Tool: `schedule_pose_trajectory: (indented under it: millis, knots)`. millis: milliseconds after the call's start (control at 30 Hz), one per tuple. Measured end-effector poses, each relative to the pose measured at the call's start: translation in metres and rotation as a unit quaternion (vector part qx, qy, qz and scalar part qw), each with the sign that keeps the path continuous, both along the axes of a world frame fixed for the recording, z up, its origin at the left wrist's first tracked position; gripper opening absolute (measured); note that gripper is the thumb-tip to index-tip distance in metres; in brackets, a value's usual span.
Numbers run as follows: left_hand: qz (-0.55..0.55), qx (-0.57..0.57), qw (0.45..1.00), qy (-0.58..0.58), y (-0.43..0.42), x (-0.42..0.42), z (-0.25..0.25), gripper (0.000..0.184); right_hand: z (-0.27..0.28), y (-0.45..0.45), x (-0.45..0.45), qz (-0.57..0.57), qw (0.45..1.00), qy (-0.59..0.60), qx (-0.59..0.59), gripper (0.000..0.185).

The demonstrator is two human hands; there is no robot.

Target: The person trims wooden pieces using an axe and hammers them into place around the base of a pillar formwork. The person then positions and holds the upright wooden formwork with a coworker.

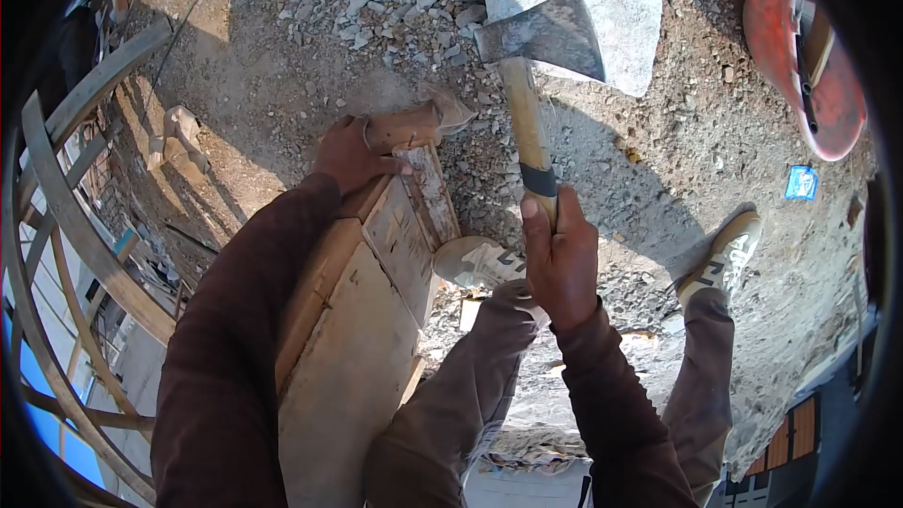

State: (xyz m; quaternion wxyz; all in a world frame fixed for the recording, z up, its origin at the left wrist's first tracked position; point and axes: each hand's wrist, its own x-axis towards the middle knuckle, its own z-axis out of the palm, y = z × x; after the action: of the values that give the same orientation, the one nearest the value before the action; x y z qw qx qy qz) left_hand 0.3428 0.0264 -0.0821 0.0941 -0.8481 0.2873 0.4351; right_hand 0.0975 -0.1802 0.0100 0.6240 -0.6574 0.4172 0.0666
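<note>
Brown, box-shaped wood (350, 329) has its far end in the bent fingers of the left hand (353, 165), likely for steadiness, while the right hand (562, 263) clenches a grey-bladed axe with a pale wooden handle (527, 118), its head pointing away from the legs (466, 362), maybe for safety.

From the head, one wide view faces steeply down — near the left hand (353, 158) and right hand (562, 265), above the ground (682, 94).

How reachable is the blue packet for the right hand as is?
Probably not reachable: the right hand is wrapped around the axe, and the blue packet lies on the ground, out past the right shoe. Nothing seems to cover it, though.
</note>
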Motion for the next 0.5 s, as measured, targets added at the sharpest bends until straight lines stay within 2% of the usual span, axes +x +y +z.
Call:
schedule_pose_trajectory:
  millis: [67,133,167,200,233,267,367,467,500]
  knots:
    - [0.018,-0.001,1.000,-0.002,-0.004,0.001,0.005,0.109,0.017,-0.010,0.018,-0.187,0.976,-0.112,0.012,0.037]
    - [0.019,0.017,1.000,0.003,-0.006,0.003,0.006,0.113,0.021,-0.009,0.032,-0.269,0.939,-0.213,-0.009,0.040]
    - [0.020,0.024,1.000,0.006,-0.007,0.003,0.007,0.114,0.016,-0.005,0.034,-0.246,0.943,-0.224,-0.002,0.042]
    - [0.021,0.028,0.999,0.006,-0.008,0.003,0.007,0.114,0.002,0.006,0.024,-0.165,0.969,-0.181,-0.045,0.038]
    - [0.022,0.031,0.999,0.007,-0.009,0.003,0.008,0.114,-0.018,0.025,0.011,-0.034,0.994,-0.099,-0.035,0.034]
    - [0.023,0.034,0.999,0.009,-0.010,0.003,0.009,0.115,-0.030,0.037,0.001,0.098,0.995,-0.014,-0.026,0.031]
    - [0.015,0.020,1.000,0.008,-0.006,0.003,0.007,0.115,-0.030,0.024,-0.011,0.208,0.975,0.071,0.025,0.027]
    - [0.024,0.034,0.999,0.008,-0.007,0.003,0.008,0.115,0.013,-0.013,0.007,0.140,0.989,0.042,-0.005,0.026]
    - [0.027,0.031,0.999,0.008,-0.006,0.003,0.008,0.115,0.027,-0.024,0.017,0.045,0.999,-0.012,-0.022,0.027]
